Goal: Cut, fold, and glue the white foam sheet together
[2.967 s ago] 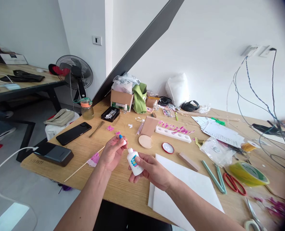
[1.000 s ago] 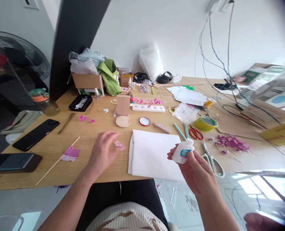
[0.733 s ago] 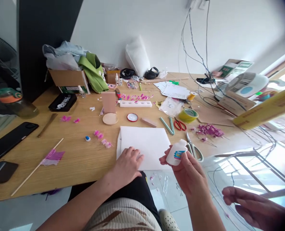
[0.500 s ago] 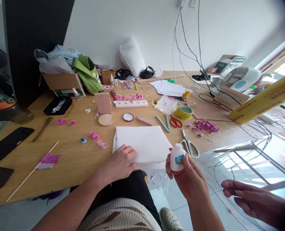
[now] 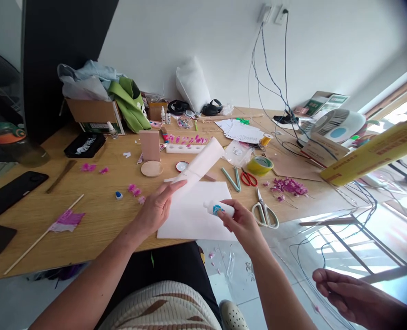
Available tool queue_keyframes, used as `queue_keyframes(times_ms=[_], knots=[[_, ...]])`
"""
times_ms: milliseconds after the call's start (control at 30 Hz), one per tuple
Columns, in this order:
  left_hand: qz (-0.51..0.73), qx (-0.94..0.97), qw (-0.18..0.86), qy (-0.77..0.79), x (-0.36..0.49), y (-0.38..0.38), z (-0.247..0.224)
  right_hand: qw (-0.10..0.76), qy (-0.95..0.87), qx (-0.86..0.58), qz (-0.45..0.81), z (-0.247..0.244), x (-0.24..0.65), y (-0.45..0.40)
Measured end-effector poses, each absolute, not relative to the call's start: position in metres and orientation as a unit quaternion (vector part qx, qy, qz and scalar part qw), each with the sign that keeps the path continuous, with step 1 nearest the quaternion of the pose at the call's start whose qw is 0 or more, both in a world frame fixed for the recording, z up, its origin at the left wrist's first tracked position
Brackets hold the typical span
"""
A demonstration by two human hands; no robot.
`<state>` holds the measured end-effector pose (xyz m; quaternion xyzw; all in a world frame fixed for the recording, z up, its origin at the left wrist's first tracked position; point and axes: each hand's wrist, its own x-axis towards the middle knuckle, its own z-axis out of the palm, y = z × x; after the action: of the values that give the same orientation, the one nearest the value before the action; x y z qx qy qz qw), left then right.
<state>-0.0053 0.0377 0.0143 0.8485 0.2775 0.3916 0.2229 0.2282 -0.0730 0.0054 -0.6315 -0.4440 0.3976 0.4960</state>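
My left hand [image 5: 158,206] is closed on the near end of a rolled white paper tube [image 5: 199,165], which slants up and away to the right. Beneath it a flat white sheet [image 5: 196,220] lies at the table's front edge. In my right hand [image 5: 241,222] is a small white glue bottle [image 5: 220,209], tipped on its side with the nozzle pointing left toward the tube, over the sheet. The nozzle and the tube appear apart. White-handled scissors [image 5: 265,213] lie just right of my right hand.
Red scissors [image 5: 248,178], yellow-green tape [image 5: 260,166] and purple blossoms [image 5: 289,186] lie to the right. A round wooden disc [image 5: 151,168] and a pink block [image 5: 150,145] stand behind. Another person's hand [image 5: 340,293] is at lower right. A stick with purple paper [image 5: 66,221] lies left.
My left hand has gone from resting flat on the paper to lifting the white tube. The glue bottle has moved left and tipped from upright to sideways.
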Motion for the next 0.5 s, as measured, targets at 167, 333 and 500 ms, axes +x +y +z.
queue_keyframes(times_ms=[167, 333, 500], knots=[[0.416, 0.843, 0.209, 0.268, -0.010, 0.035, 0.010, 0.414, -0.512, -0.694, 0.292, -0.012, 0.219, -0.034], [0.391, 0.859, 0.191, 0.272, -0.022, 0.030, -0.003, 0.392, -0.540, -0.687, 0.287, -0.017, 0.205, -0.016], [0.411, 0.849, 0.160, 0.291, -0.028, 0.028, -0.017, 0.377, -0.553, -0.686, 0.285, -0.016, 0.191, -0.003]])
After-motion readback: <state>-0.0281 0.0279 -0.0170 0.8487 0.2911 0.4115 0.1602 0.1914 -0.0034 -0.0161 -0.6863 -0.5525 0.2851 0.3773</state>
